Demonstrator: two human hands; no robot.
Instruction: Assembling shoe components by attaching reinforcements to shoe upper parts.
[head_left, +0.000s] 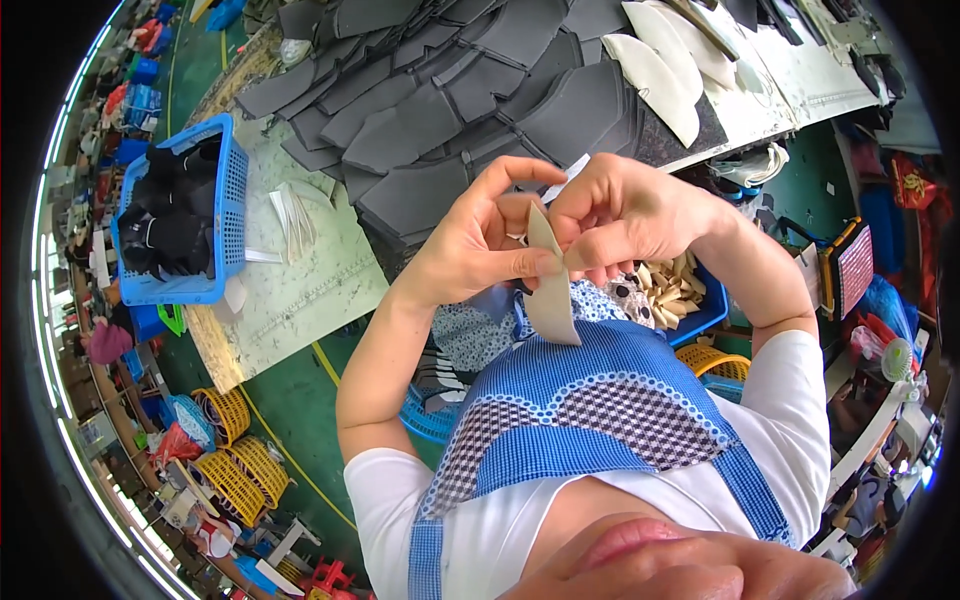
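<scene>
Between my hands, in front of my chest, is a cream curved, leaf-shaped piece that looks like cut foam or stiff fabric, its tip hanging down over my blue apron. My left hand pinches it between thumb and fingers, with the index finger arched above. Curled in close against the upper edge of that piece, my right hand has its thumb and fingertips pressed together on it. A white sliver shows behind the fingers; what it is I cannot tell. Below my right hand, a blue bin holds many small cream pieces.
Dark grey curved panels lie in overlapping piles on the worktable. Larger cream panels rest at its right. A blue basket with black bundles stands left, near thin white strips. Yellow baskets sit on the green floor.
</scene>
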